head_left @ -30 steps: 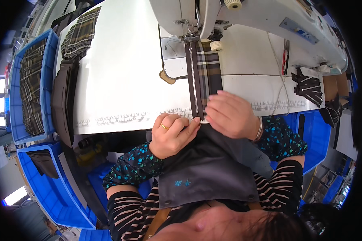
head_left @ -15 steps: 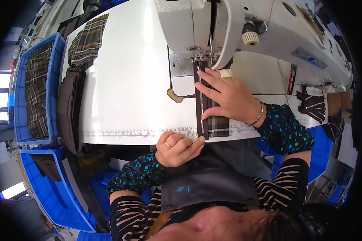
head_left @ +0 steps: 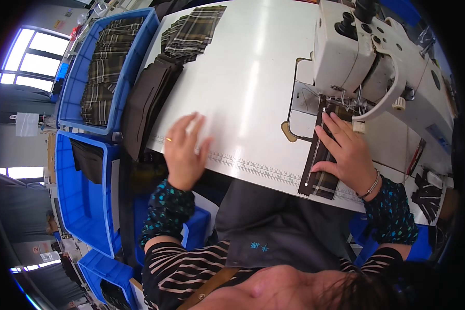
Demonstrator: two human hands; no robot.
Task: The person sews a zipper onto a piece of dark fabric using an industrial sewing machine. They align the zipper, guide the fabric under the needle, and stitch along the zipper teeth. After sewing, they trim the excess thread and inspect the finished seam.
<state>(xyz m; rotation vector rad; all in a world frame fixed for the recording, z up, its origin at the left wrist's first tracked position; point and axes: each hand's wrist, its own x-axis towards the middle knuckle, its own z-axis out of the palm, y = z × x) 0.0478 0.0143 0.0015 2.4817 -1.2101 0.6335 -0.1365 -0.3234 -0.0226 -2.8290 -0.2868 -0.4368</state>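
Note:
My right hand lies with spread fingers on a dark brown zipper and a plaid fabric piece beneath it. The upper ends of both reach the presser foot of a white sewing machine; the lower ends come to the table's front edge. Nothing is in my left hand, which hovers with fingers apart over the left front of the white table. Closest to that hand is a stack of dark brown fabric pieces, draped over the table's left edge.
Plaid pieces are piled at the table's far left. A blue bin of plaid pieces stands beyond that edge, with another blue bin holding dark cloth nearer me. Several zippers and a red-and-black slim tool lie at right.
My left hand has let go of the zipper's lower end and moved left toward the dark brown stack, its fingers opening. My right hand stays on the zipper. The view has turned left.

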